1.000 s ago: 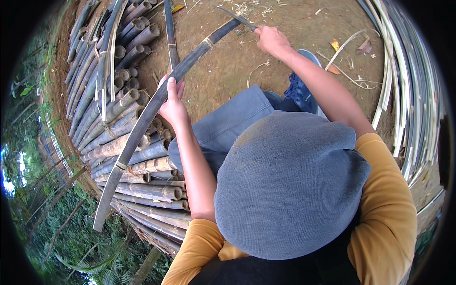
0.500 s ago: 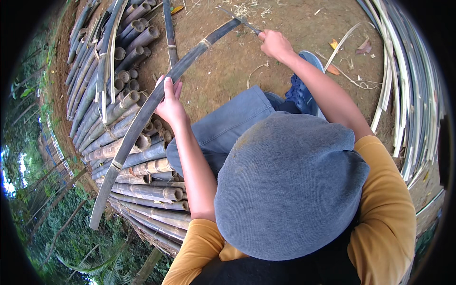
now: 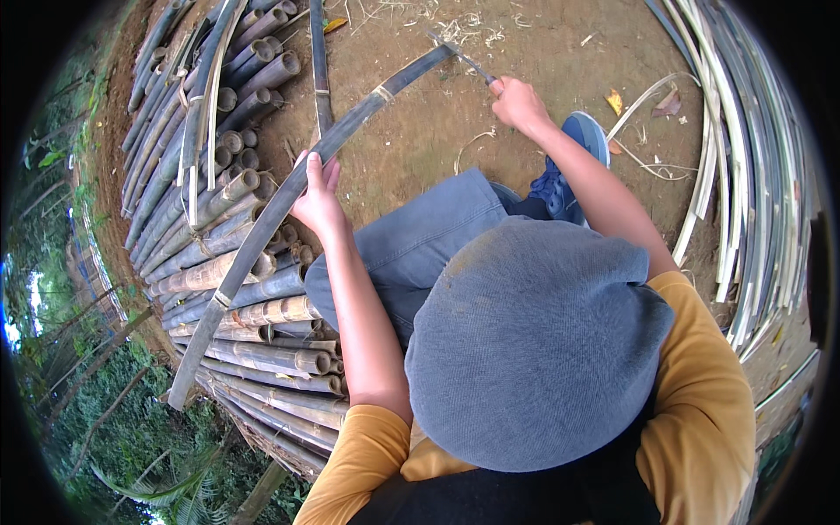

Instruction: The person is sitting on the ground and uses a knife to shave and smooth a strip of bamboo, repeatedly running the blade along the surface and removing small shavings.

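A long, dark-skinned bamboo strip [image 3: 259,245] runs slantwise from the far middle to the near left, with pale rings at its joints. My left hand [image 3: 319,194] is closed around its middle, thumb on top and fingers beneath. In my right hand [image 3: 522,103] is the handle of a knife [image 3: 473,65], its narrow blade lying across the strip's far end and apparently touching it. My fingers hide most of the handle. Beyond my left hand, another dark bamboo strip [image 3: 320,74] runs away from me, partly covered by the held one.
Stacked bamboo poles [image 3: 289,357] fill the left side, with split strips [image 3: 208,105] lying over the far ones. A bundle of long strips [image 3: 744,175] curves along the right. Pale shavings [image 3: 477,33] litter the ground ahead. A grey knit cap [image 3: 534,350] covers the near middle.
My right hand and the knife have shifted slightly to the right, the blade sliding a little across the strip's end. My left hand keeps its hold. The whole view has moved slightly.
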Demonstrator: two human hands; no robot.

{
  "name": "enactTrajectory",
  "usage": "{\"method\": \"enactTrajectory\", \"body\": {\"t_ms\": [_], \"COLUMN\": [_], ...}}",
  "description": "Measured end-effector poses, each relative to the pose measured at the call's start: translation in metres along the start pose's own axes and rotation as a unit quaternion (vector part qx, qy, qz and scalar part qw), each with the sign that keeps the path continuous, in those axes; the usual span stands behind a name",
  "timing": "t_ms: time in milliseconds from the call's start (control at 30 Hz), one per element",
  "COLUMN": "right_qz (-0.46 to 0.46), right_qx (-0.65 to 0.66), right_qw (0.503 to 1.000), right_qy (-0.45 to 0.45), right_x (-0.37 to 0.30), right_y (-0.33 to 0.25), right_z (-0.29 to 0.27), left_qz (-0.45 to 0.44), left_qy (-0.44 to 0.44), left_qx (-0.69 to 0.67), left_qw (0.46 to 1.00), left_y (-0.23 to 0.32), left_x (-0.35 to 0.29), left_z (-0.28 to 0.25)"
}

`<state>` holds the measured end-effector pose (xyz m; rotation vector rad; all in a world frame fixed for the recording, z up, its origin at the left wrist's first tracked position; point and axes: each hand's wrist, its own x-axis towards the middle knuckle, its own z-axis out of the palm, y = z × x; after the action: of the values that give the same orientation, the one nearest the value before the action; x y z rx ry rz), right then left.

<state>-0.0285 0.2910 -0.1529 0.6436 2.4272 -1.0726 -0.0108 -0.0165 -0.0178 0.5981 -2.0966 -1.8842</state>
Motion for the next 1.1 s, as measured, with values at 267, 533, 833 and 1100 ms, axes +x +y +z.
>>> {"method": "enactTrajectory", "body": {"t_ms": [267,533,833,1100], "right_qz": [-0.022,-0.125,-0.079,-0.055], "right_qx": [0.033,-0.039,-0.152,-0.197], "right_qw": [0.996,0.991,0.985,0.979], "right_qy": [0.080,-0.006,-0.023,0.010], "right_x": [-0.018,-0.063,-0.063,-0.045], "right_y": [-0.001,-0.039,-0.032,-0.020], "right_z": [-0.030,-0.076,-0.054,-0.053], "left_qz": [0.008,0.080,0.115,0.078], "left_qy": [-0.034,-0.187,-0.196,-0.157], "left_qx": [-0.017,0.140,0.126,0.072], "left_qw": [0.999,0.969,0.966,0.982], "left_y": [0.021,0.041,0.030,0.017], "left_x": [-0.007,-0.023,-0.053,-0.058], "left_z": [-0.004,-0.029,-0.044,-0.059]}}
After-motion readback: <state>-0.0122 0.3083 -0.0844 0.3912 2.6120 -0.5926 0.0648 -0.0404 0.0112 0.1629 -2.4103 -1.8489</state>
